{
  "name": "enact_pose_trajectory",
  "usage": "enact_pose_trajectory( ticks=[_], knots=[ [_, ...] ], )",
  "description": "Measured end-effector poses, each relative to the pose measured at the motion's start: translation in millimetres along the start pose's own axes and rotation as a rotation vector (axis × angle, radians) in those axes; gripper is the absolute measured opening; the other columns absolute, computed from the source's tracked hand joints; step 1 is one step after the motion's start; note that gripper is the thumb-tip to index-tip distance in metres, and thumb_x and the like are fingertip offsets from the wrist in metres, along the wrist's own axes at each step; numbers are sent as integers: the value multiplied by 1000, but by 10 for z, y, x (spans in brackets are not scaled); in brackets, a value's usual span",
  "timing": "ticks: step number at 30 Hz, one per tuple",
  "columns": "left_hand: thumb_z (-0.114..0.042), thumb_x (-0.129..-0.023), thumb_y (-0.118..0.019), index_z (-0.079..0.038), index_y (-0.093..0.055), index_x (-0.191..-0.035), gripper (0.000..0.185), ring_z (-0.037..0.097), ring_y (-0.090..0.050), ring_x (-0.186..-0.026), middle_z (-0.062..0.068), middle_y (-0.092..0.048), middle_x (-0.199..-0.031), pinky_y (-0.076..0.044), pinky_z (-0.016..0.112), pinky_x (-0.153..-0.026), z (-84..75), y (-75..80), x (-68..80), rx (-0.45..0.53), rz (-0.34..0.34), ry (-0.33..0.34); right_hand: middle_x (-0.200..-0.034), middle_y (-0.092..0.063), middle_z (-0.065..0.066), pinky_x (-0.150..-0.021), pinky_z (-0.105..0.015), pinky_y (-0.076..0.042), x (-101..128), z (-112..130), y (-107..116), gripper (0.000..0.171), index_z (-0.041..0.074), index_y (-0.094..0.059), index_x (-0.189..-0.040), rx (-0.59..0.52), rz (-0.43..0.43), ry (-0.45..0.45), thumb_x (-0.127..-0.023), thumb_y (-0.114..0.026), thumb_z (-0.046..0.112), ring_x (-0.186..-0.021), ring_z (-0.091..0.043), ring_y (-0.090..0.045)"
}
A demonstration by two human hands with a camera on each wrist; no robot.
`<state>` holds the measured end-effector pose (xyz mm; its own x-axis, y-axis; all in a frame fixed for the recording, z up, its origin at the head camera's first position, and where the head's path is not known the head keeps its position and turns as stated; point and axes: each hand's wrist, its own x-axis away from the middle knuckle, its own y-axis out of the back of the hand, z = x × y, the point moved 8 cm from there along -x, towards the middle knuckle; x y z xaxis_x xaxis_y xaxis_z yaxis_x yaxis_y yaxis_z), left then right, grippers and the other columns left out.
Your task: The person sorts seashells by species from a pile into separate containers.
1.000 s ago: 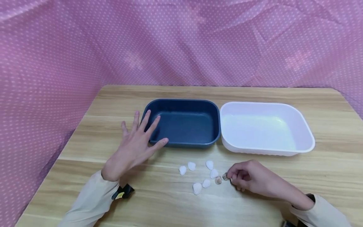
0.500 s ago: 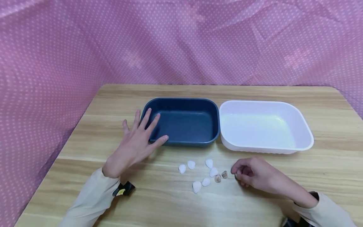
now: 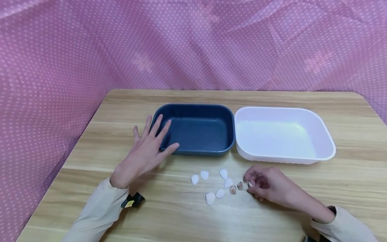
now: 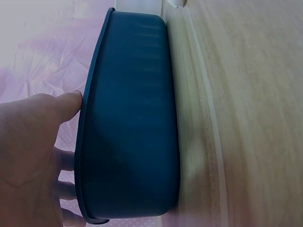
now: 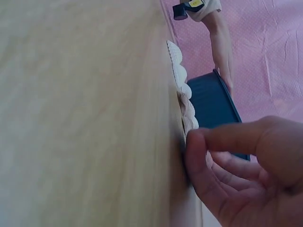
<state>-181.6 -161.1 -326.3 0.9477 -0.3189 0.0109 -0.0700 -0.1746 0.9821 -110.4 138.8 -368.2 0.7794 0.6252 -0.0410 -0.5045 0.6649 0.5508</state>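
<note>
- My right hand pinches a small brown shell just above the wooden worktop.
- My left hand, fingers flat, touches the dark blue plastic tray.
- Both trays hold nothing; the white tray too.
- Small white shells wait.

I am holding my left hand flat with its fingers spread and pointing toward one o'clock; my right hand is lying low with its fingers curling inward, thumb and forefinger pinching together toward nine o'clock; both forearms are angling inward.
</note>
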Motion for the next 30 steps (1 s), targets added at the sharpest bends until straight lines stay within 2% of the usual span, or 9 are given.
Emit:
enact_pose_trajectory(
  ticks=[4,9,12,15,19,26,30],
  knots=[
    [-66,-95,-35,-17,-11,-157,83,32,18,-144,12,2,-162,4,76,-102,9,11,-4,2,-15,-9,-78,-63,7,-53,-21,-52,-43,71,8,17,8,-65,-95,95,-47,62,-83,-71,-2,-62,-2,-58],
    [-66,-95,-35,-17,-11,-156,82,30,18,-145,11,2,-162,5,74,-104,7,26,-14,21,-25,-18,-92,-65,6,-63,-17,-51,-78,227,59,26,13,-70,-88,312,-162,236,-73,-77,-7,-75,-2,-59],
    [-65,-96,-33,-17,-10,-156,81,29,18,-145,11,2,-162,6,72,-106,15,33,-28,46,-25,-13,-93,-65,6,-65,-18,-51,-133,288,74,28,13,-70,-90,373,-201,266,-71,-79,-6,-77,-3,-58],
    [-65,-96,-31,-12,-10,-156,82,29,16,-145,11,1,-162,5,69,-108,31,41,-60,64,-30,-1,-93,-66,4,-64,-19,-51,-253,304,27,25,11,-71,-95,376,-168,219,-75,-78,-2,-75,-2,-58],
    [-68,-95,-29,-2,-10,-154,90,28,13,-146,13,0,-161,2,60,-114,55,30,-114,82,-21,10,-93,-64,2,-63,-19,-50,-423,303,-81,24,12,-70,-104,387,-83,170,-82,-75,3,-74,-2,-56],
    [-69,-94,-27,2,-9,-152,93,25,11,-147,14,0,-161,-1,45,-118,102,-39,-162,112,16,-1,-86,-59,2,-58,-15,-45,-560,335,-189,29,12,-71,-107,409,-26,269,-82,-72,-3,-66,-1,-49],
    [-71,-93,-27,-1,-6,-153,95,22,15,-146,12,4,-161,-3,45,-118,125,-37,-173,127,18,4,-86,-58,2,-60,-17,-45,-583,317,-198,28,12,-71,-104,415,-1,259,-81,-73,-3,-69,-5,-50]
  ],
)
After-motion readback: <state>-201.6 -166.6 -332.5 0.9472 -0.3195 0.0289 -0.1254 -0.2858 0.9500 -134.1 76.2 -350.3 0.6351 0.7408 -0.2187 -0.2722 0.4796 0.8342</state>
